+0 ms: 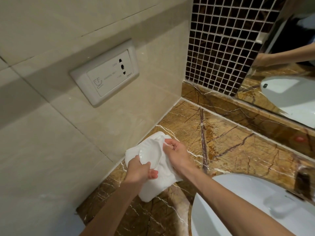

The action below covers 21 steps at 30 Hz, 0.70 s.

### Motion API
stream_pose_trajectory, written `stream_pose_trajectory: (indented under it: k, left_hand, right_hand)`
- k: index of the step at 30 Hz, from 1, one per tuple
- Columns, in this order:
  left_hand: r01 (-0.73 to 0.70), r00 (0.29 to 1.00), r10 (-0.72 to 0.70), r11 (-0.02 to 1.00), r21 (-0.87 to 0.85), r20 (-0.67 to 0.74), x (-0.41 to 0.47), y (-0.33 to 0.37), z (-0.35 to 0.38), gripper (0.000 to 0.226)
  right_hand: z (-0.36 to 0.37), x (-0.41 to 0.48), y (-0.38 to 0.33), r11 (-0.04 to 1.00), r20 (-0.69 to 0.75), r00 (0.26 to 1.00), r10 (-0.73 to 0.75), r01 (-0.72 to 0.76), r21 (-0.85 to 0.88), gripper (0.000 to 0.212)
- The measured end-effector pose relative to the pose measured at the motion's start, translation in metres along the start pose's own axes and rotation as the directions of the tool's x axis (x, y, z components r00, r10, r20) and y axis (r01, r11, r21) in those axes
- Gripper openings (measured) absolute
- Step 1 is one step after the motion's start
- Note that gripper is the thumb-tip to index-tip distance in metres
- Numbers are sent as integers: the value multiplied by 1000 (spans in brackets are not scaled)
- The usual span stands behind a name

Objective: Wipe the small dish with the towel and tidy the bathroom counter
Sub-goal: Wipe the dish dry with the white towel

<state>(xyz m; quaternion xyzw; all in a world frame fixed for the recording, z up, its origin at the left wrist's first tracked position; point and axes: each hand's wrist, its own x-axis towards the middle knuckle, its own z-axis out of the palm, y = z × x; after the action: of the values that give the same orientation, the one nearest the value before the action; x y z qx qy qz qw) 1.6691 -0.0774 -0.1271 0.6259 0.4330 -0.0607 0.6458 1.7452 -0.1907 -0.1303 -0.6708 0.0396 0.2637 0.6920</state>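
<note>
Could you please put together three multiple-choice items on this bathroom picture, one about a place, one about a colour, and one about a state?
1. Where is the shaver socket?
A. On the beige tiled wall left of the counter
B. On the mirror
C. Inside the sink

2. What colour is the towel?
A. Blue
B. White
C. Brown

3. What is the state of the small dish?
A. Lying in the sink
B. Standing alone on the counter
C. Held in both hands against the towel

Answers:
1 A: the socket plate sits in the beige wall tiles above the marble counter.
2 B: the cloth is white like the dish.
3 C: the left hand grips the dish's near rim, and the right hand presses towel to its far side.
</note>
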Motion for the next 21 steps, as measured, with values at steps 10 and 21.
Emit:
stream_pose_trajectory:
  k: [10, 21]
  left_hand:
    - [-205, 978, 183, 781, 590, 98, -7, 1, 0, 82]
    - [-281, 932, 286, 958, -56, 222, 1, -11, -41, 34]
  right_hand:
    - [18, -8, 2, 970, 6, 978, -211, 210, -124, 13]
    - [26, -15, 8, 802, 53, 892, -450, 429, -414, 19]
